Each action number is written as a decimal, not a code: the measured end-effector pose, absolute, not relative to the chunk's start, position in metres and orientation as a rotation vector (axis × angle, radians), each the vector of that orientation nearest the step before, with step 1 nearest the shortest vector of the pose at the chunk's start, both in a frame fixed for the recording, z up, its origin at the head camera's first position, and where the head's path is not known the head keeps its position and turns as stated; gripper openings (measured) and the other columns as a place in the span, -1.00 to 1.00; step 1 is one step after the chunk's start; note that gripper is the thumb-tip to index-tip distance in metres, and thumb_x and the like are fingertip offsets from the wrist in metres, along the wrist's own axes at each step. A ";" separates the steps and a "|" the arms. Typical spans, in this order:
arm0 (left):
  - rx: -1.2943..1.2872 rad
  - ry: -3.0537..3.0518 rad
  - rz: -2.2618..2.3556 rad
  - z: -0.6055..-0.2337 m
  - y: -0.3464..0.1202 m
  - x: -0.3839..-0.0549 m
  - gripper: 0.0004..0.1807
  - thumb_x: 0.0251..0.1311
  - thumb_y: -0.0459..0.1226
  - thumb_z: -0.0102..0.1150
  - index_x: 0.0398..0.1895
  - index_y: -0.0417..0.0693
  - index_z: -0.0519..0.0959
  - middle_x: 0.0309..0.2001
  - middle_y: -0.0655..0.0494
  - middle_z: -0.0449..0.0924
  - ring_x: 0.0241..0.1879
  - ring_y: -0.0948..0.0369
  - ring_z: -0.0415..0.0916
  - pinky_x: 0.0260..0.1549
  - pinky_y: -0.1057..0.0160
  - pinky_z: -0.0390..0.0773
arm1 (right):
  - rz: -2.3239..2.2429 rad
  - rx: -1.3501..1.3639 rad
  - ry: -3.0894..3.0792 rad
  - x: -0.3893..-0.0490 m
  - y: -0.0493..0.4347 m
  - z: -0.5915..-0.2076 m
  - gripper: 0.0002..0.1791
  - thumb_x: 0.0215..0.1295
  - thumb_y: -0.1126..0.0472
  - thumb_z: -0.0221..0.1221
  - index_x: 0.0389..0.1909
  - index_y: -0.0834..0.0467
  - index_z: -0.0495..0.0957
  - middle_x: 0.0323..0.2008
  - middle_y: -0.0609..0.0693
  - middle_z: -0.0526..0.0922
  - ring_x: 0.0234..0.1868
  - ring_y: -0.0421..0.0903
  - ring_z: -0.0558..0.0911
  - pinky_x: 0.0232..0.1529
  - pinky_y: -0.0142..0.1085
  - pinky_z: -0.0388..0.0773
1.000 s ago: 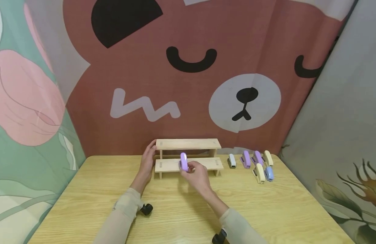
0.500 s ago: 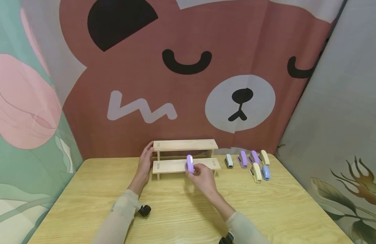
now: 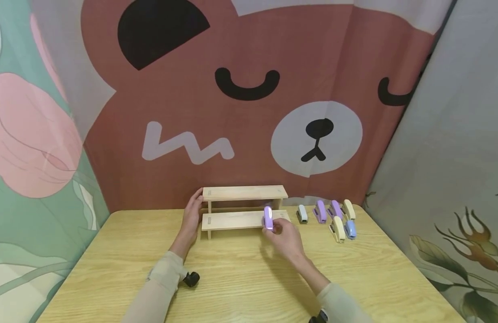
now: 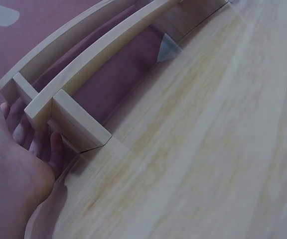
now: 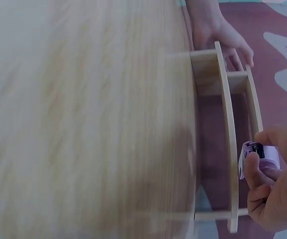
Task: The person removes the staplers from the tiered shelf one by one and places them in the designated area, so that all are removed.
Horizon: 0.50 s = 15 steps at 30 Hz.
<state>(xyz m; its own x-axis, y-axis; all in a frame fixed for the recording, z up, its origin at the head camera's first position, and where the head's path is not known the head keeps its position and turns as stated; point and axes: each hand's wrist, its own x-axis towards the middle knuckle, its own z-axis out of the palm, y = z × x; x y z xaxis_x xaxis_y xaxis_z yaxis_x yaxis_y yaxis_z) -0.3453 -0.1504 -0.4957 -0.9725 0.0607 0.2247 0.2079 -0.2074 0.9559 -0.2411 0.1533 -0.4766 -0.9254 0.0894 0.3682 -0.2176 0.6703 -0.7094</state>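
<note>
A two-tier wooden shelf [image 3: 233, 220] stands at the back of the table. At its left end my left hand [image 3: 191, 220] rests its fingers against the side; in the left wrist view those fingers [image 4: 57, 149] lie beside the end panel, partly hidden. My right hand [image 3: 287, 237] pinches a small purple stapler [image 3: 268, 218] between thumb and fingers. It is held upright at the right part of the lower tier. Whether its base touches the board I cannot tell. The right wrist view shows the same stapler [image 5: 269, 158] in the fingertips, close to the lower board.
Right of the shelf, several more staplers stand on the table [image 3: 233, 278]: a white one [image 3: 302, 214], two purple ones [image 3: 320, 211], two cream ones [image 3: 338, 229] and a blue one [image 3: 350, 229]. A bear-print curtain [image 3: 172, 103] hangs behind the table.
My right hand has moved the purple stapler rightward along the lower tier, from its middle to near its right end. The left hand stays at the shelf's left end. The head view has shifted slightly.
</note>
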 end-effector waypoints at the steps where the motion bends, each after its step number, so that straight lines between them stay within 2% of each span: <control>1: -0.323 -1.909 -2.353 -0.496 -0.151 -0.346 -0.42 0.60 -0.06 -0.09 0.59 0.02 0.21 0.50 -0.01 0.19 0.42 -0.12 0.15 0.38 -0.27 0.03 | 1.135 0.092 -2.515 -0.241 0.157 -0.477 -0.80 0.14 0.18 0.48 -0.29 0.16 0.69 -0.47 -0.11 0.60 -0.53 -0.16 0.46 -0.53 -0.30 0.41; 6: -0.292 -1.856 -2.393 -0.505 -0.152 -0.356 -0.44 0.60 -0.06 -0.08 0.58 0.06 0.25 0.47 -0.05 0.24 0.40 -0.18 0.15 0.37 -0.27 0.06 | 1.103 0.073 -2.496 -0.237 0.176 -0.479 -0.81 0.10 0.20 0.48 -0.34 0.16 0.68 -0.52 -0.10 0.58 -0.64 -0.20 0.41 -0.66 -0.36 0.30; 11: -0.295 -1.877 -2.371 -0.519 -0.150 -0.367 -0.42 0.57 0.04 -0.07 0.58 0.20 0.25 0.50 0.06 0.20 0.44 -0.05 0.12 0.40 -0.24 -0.03 | 1.038 0.015 -2.478 -0.233 0.198 -0.480 -0.83 0.08 0.18 0.46 -0.39 0.14 0.67 -0.54 -0.11 0.57 -0.62 -0.19 0.43 -0.64 -0.35 0.32; 15: -0.285 -1.862 -2.341 -0.523 -0.147 -0.369 -0.39 0.52 0.12 -0.01 0.55 0.23 0.30 0.45 0.10 0.29 0.39 -0.02 0.20 0.38 -0.20 0.06 | 0.994 -0.014 -2.473 -0.232 0.214 -0.482 -0.79 0.09 0.17 0.47 -0.49 0.12 0.61 -0.56 -0.11 0.55 -0.60 -0.18 0.44 -0.61 -0.34 0.35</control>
